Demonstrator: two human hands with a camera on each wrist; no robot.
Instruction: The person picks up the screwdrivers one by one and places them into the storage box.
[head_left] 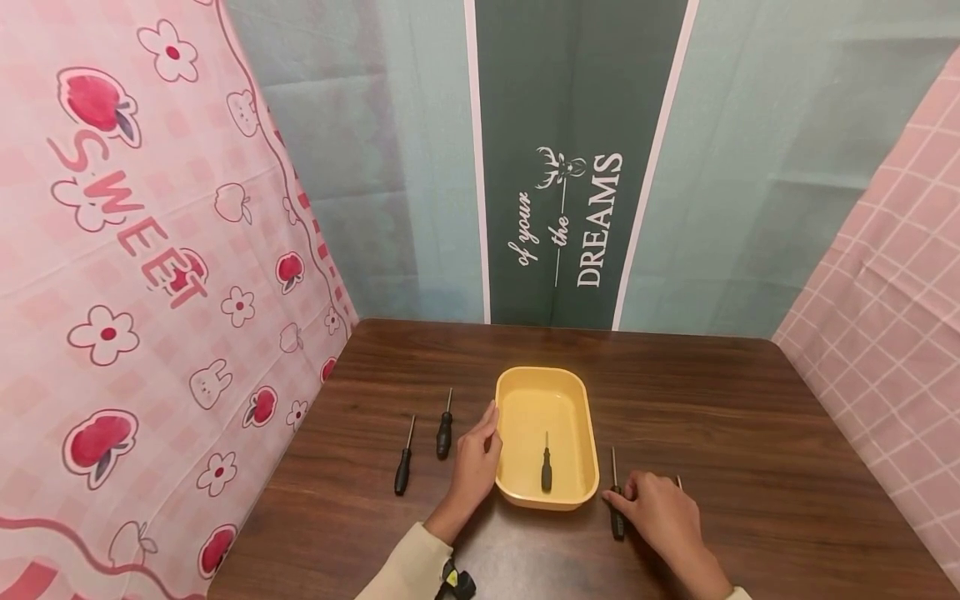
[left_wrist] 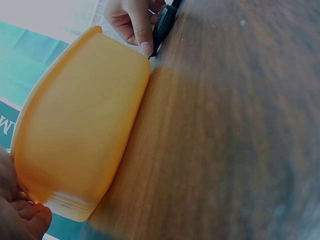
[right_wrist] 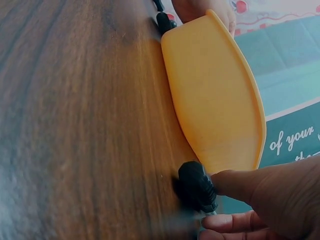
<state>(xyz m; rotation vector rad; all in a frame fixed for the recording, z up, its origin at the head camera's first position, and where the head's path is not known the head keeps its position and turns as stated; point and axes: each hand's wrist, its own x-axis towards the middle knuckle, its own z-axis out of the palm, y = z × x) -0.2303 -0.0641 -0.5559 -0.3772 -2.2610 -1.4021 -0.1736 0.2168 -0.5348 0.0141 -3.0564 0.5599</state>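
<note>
The right hand (head_left: 663,512) pinches a black-handled screwdriver (head_left: 618,525) between thumb and bent fingers, near where the handle meets the thin metal shaft; this screwdriver is just right of the yellow, rounded rectangular tray (head_left: 551,502), its tip pointing away from the person. Beyond that hand, the metal tip of a second shaft (head_left: 679,482) shows, the rest hidden behind the hand. The left hand (head_left: 474,458) touches the tray at its left rim, fingers against the outer wall; whether it actually grips the rim cannot be told. Inside the tray, toward the near end, lies a smaller screwdriver with a black handle (head_left: 547,477). Left of the left hand, two more black-handled screwdrivers lie apart from each other, the farther one (head_left: 444,435) nearer the tray and the other (head_left: 402,472) closer to the person, both tips pointing away. Everything sits on a dark brown wood-grain table (head_left: 697,400). A black strap (head_left: 457,582) with a yellow patch shows by the cream left sleeve (head_left: 408,567).
</note>
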